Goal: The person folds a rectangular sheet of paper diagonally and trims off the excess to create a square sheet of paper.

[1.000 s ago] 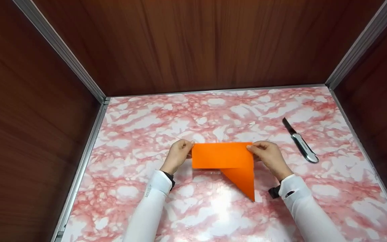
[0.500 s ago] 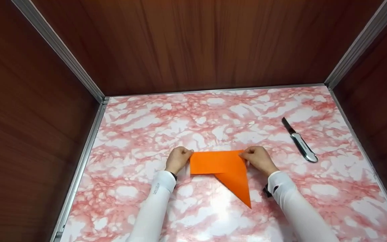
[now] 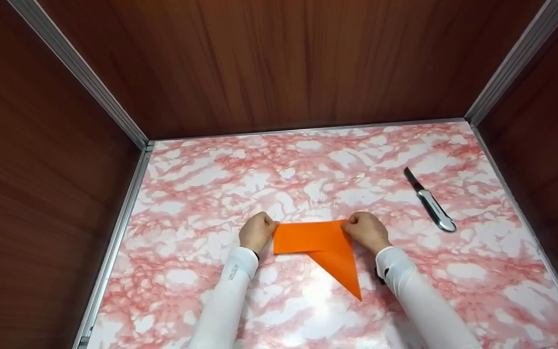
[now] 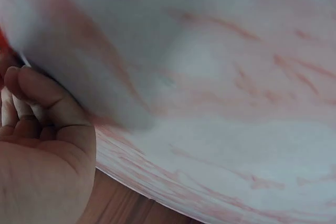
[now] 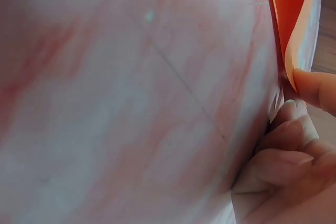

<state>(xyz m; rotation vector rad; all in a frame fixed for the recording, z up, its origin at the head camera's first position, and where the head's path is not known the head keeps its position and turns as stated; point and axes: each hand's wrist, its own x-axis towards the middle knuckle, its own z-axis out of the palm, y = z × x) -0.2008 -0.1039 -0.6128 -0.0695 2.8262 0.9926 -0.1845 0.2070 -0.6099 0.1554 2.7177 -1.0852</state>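
Note:
A folded sheet of orange paper lies near the middle of the table, its top part a flat strip and a pointed flap slanting down toward the lower right. At its upper left corner my left hand pinches the edge. The upper right corner is pinched by my right hand. In the right wrist view the paper shows two layers, with the thumb on the near one. Only a sliver of orange shows beside the left hand in the left wrist view.
A folding knife, blade out and pointing away, lies on the table to the right of my right hand. The table has a red and white marbled top. Brown wood panels wall it at the back and both sides.
Both hands have drawn the orange paper slightly nearer to me, lowering it toward the table. My right hand has shifted left. The knife has stayed in place.

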